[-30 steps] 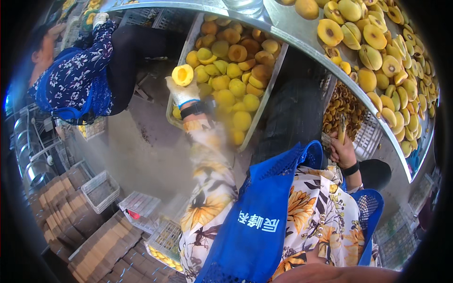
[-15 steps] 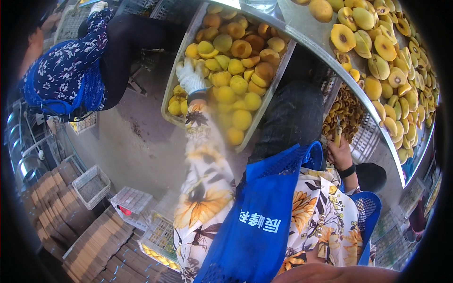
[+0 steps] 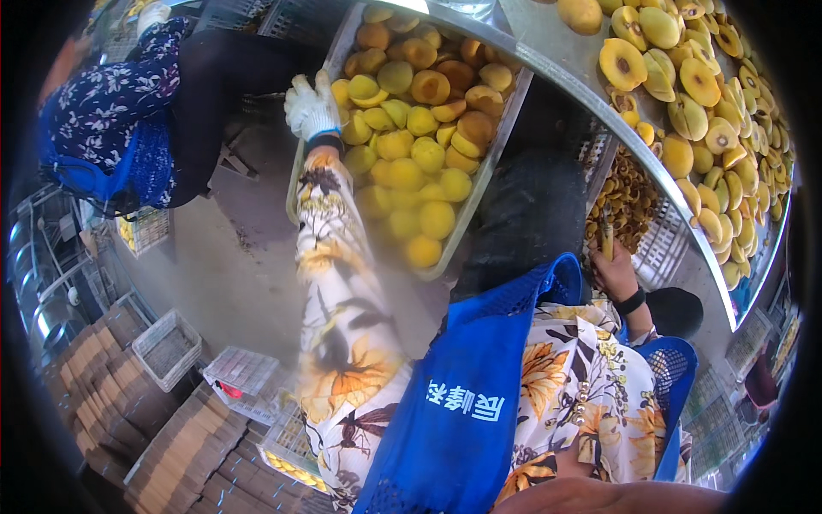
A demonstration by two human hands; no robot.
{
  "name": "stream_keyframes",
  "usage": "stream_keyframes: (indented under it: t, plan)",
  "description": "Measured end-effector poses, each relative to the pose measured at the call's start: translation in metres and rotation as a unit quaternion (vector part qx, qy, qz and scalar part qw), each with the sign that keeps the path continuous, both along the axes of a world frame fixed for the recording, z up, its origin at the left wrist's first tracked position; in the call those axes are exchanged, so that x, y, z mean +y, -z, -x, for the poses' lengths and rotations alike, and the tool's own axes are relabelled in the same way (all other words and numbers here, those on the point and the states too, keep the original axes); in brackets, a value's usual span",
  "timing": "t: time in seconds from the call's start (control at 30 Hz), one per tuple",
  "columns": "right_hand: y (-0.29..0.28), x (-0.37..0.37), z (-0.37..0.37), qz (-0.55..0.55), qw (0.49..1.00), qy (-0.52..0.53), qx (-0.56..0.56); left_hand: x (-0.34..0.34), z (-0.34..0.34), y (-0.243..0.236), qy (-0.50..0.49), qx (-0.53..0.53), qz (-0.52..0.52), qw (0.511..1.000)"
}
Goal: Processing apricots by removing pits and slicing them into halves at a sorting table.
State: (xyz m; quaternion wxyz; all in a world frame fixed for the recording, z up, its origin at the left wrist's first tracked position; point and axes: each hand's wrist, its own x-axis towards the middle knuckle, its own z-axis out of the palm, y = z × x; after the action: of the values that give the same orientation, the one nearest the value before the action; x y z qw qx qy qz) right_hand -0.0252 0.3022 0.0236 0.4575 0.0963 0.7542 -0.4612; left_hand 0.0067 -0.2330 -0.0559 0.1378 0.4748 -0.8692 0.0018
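Observation:
My left hand point(image 3: 306, 110), in a white glove with blue cuff, has its fingers apart at the left rim of a plastic crate point(image 3: 485, 161) of yellow fruit halves point(image 3: 428, 154); I see nothing held in it. My right hand point(image 3: 611, 267), bare with a dark wrist band, grips a slim tool point(image 3: 607, 234) with a pale yellowish handle, low beside a container of small brown cut pieces point(image 3: 623, 193). The tool's tip is hard to make out. Above is a curved metal table point(image 3: 548, 60) with cut fruit point(image 3: 693, 116) spread on it.
A co-worker point(image 3: 107, 128) in a dark floral sleeve sits at the left. Stacked flattened cardboard point(image 3: 180, 445), white plastic crates point(image 3: 167, 349) and metal equipment point(image 3: 38, 248) stand lower left. My knee point(image 3: 531, 206) is between the fruit crate and the pieces.
A second ago my left hand held a yellow fruit half; it went down into the crate and is now empty, farther up and left at the rim. My right hand stays on the tool.

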Motion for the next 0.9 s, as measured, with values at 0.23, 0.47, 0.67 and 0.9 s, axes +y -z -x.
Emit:
stream_keyframes:
  t: [0.23, 0.47, 0.67, 0.9]
  plan:
    - [-0.007, -0.013, 0.001, -0.020, 0.996, 0.065, -0.052, 0.001, 0.003, 0.034, -0.010, -0.136, -0.010, 0.991]
    - [-0.012, -0.030, -0.003, -0.008, 0.995, 0.099, -0.022, 0.012, 0.021, 0.036, -0.111, -0.176, 0.112, 0.972]
    - [0.013, -0.008, 0.002, -0.079, 0.991, 0.009, 0.107, -0.001, 0.016, 0.016, -0.059, -0.107, -0.059, 0.991]
    - [0.040, 0.038, -0.010, -0.174, 0.943, -0.090, 0.270, 0.086, 0.013, -0.021, 0.147, 0.192, 0.005, 0.970]
